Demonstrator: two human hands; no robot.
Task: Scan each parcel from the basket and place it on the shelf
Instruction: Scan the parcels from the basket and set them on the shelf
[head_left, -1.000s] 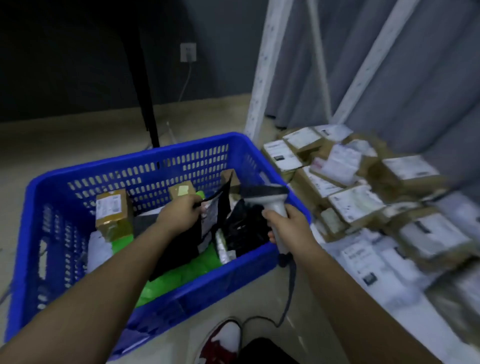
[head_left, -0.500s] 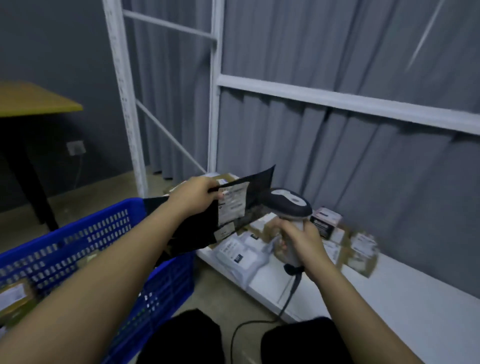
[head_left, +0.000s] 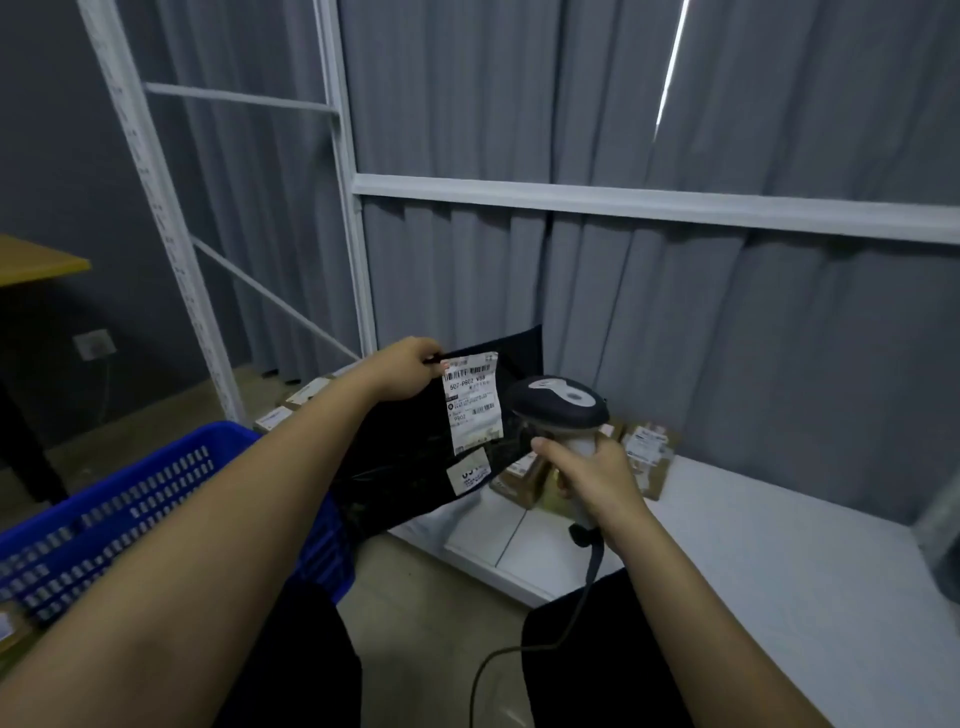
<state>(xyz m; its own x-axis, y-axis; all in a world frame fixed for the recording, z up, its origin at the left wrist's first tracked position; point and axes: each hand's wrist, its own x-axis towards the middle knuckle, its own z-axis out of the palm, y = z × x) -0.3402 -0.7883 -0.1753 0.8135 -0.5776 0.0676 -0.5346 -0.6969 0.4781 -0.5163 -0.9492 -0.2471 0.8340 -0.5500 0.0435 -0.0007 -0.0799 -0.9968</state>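
My left hand (head_left: 402, 370) grips the top edge of a black plastic parcel (head_left: 402, 457) and holds it up above the shelf's low board (head_left: 753, 551). A white barcode label (head_left: 471, 400) on the parcel faces me. My right hand (head_left: 597, 480) grips a grey and white barcode scanner (head_left: 558, 402), whose head sits just right of the label and points at it. The blue basket (head_left: 130, 499) stands at lower left, with a parcel corner showing at its edge.
Several cardboard parcels (head_left: 644, 457) lie on the white shelf board behind the scanner and further left (head_left: 291, 402). White shelf posts (head_left: 156, 208) and a crossbar (head_left: 649, 205) stand before grey curtains. The scanner cable (head_left: 582, 603) hangs over my knees. A yellow table (head_left: 31, 262) is at left.
My left hand lifted the black parcel out of the basket and raised it over the shelf. My view swung up from the basket. The scanner now sits beside the label.
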